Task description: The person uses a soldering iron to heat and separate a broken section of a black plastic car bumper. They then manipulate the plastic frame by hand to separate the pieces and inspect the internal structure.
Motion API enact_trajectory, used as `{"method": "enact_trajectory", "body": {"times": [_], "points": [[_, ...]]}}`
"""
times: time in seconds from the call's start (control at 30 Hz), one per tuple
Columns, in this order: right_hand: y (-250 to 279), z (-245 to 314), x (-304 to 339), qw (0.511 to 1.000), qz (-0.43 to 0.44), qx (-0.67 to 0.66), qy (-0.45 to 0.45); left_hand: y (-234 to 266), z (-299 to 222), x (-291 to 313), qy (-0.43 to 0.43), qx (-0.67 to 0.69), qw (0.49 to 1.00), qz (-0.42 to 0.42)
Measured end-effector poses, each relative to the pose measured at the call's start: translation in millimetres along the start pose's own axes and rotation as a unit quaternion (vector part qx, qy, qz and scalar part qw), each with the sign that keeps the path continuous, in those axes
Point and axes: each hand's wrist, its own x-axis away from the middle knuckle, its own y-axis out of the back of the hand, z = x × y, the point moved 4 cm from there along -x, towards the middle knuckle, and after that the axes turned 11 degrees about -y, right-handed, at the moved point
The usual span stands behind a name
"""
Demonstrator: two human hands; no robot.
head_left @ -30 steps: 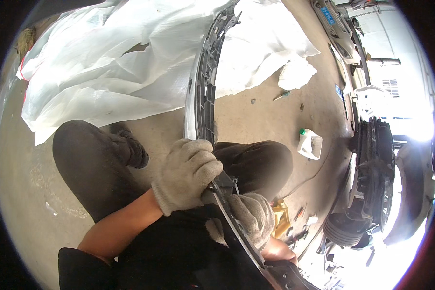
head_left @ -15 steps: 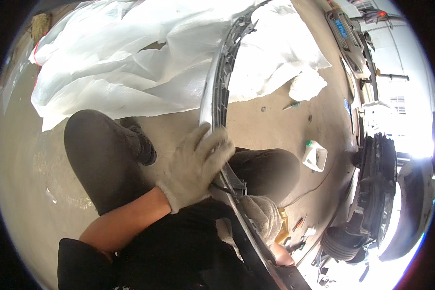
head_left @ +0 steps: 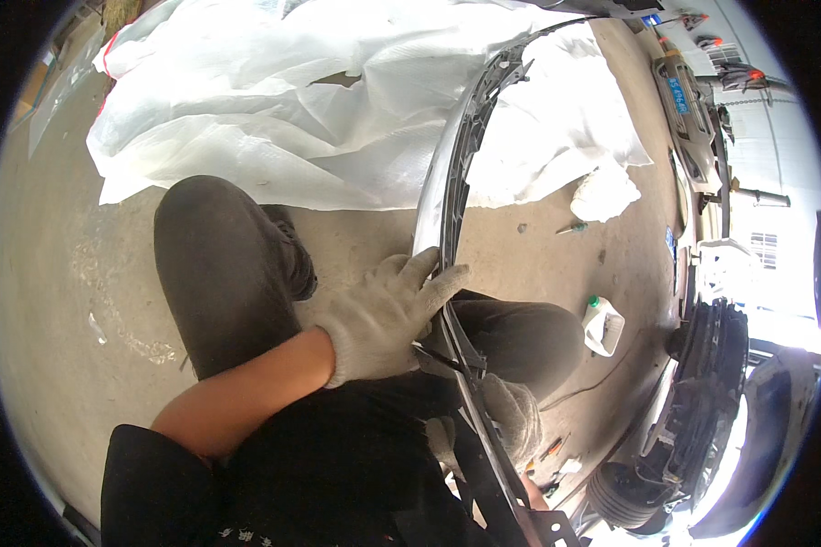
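A long, curved car bumper (head_left: 453,187), silver-grey outside with a slotted black edge, runs edge-on from the far middle down past my lap to the lower right. My left hand (head_left: 383,314), in a grey knit glove, lies over its edge between my knees, fingers and thumb gripping it. Closer to my body, on the bumper's right side, is my right hand (head_left: 513,415), in a similar glove. It presses against the part, with most of its fingers hidden behind it. Grey glove fabric also shows through a gap in the bumper.
White sheeting (head_left: 274,128) covers the floor ahead, under the bumper's far end. Right of my knee stand a white jug (head_left: 602,326) with a green cap and small tools (head_left: 553,448). Dark car parts (head_left: 702,392) and another bumper (head_left: 684,114) line the right side.
My view has shifted, so the bumper and both hands appear further right. My left hand's fingers now lie further across the bumper's edge; my right hand stays beside it.
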Motion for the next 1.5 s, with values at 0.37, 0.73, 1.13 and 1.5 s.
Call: {"method": "enact_trajectory", "body": {"times": [0.37, 0.73, 1.13, 1.5], "points": [[2, -11, 8, 0.999, 0.026, 0.008, -0.031, 16, 4, -7, -0.088, 0.006, 0.996, -0.006], [16, -12, 8, 0.997, 0.036, -0.014, -0.07, 18, -2, -12, -0.107, -0.04, 0.993, -0.041], [4, -26, 11, 0.994, 0.045, -0.01, -0.094, 38, -17, -26, -0.107, -0.07, 0.989, 0.07], [6, -27, 3, 0.999, 0.015, 0.039, 0.009, 31, -21, -30, -0.258, 0.0, 0.965, 0.043]]}}
